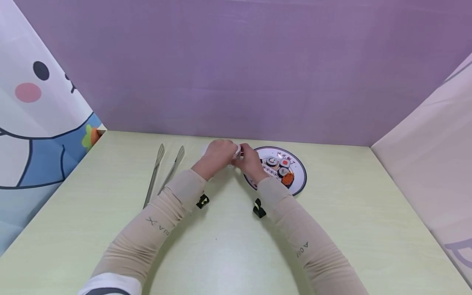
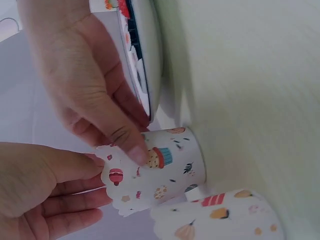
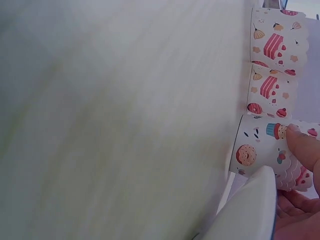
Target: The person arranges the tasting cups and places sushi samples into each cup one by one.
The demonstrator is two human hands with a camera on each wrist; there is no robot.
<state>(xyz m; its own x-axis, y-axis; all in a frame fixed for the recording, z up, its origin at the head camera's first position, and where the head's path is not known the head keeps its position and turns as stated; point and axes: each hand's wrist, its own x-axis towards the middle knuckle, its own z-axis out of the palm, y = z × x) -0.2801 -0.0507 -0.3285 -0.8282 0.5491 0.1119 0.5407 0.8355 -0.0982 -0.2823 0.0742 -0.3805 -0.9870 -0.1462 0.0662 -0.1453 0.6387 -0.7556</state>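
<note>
A white paper baking cup [image 2: 172,175] with printed cupcakes and a scalloped rim stands between the two hands. My right hand [image 1: 250,162] pinches its side, the thumb [image 2: 135,152] across the printed wall. In the right wrist view several scalloped rims [image 3: 295,175] lie layered at that cup's top, like nested cups. My left hand [image 2: 55,192] is at the rim, thumb and extended fingers right at the scalloped edge. Beside this cup stands a second printed cup [image 3: 269,92], and a third cup [image 3: 277,42] follows in the row.
A round plate [image 1: 302,180] with a dark rim and sushi pictures lies to the right of the cups. Metal tongs [image 1: 153,176] lie on the table at the left, arms spread. A purple backdrop [image 1: 236,73] rises along the table's back edge.
</note>
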